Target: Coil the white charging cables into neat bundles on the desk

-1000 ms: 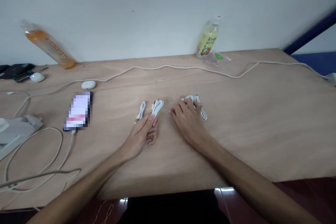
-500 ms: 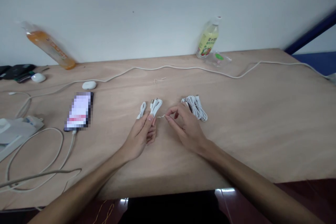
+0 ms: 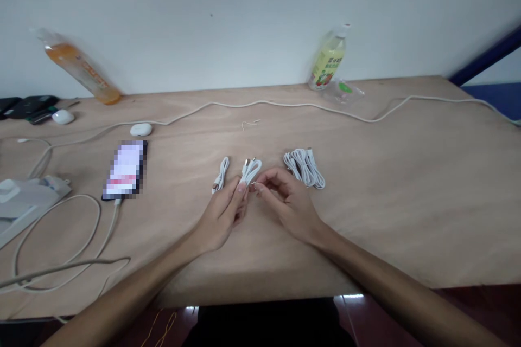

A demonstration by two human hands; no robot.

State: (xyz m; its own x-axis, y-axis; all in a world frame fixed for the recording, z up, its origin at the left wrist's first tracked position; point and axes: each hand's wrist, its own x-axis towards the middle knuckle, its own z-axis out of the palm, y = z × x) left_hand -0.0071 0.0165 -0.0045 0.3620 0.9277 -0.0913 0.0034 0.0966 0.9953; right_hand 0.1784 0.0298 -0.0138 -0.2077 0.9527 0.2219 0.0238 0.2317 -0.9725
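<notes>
A folded white USB cable (image 3: 252, 169) sticks up out of my left hand (image 3: 223, 209), its metal plug showing at the top. My left thumb presses on the bundle. Close beside it, my right hand (image 3: 291, 203) pinches the end of a thin white tie (image 3: 254, 184) between thumb and forefinger; how far the tie goes round the cable is hard to see. Another bundled cable (image 3: 221, 174) lies on the table just left of the held one. Several coiled white cables (image 3: 305, 168) lie side by side behind my right hand.
A loose tie (image 3: 249, 123) and a long white cord (image 3: 285, 103) lie farther back. The phone (image 3: 125, 169), earbud case (image 3: 141, 129) and charging cord are at left. An orange bottle (image 3: 83, 73) and a yellow-green bottle (image 3: 329, 59) lean on the wall, beside clear plastic (image 3: 344, 92).
My left hand and the cable have moved right, closer to my right hand. The gap spanned by the tie has shrunk. The whole view has shifted slightly.
</notes>
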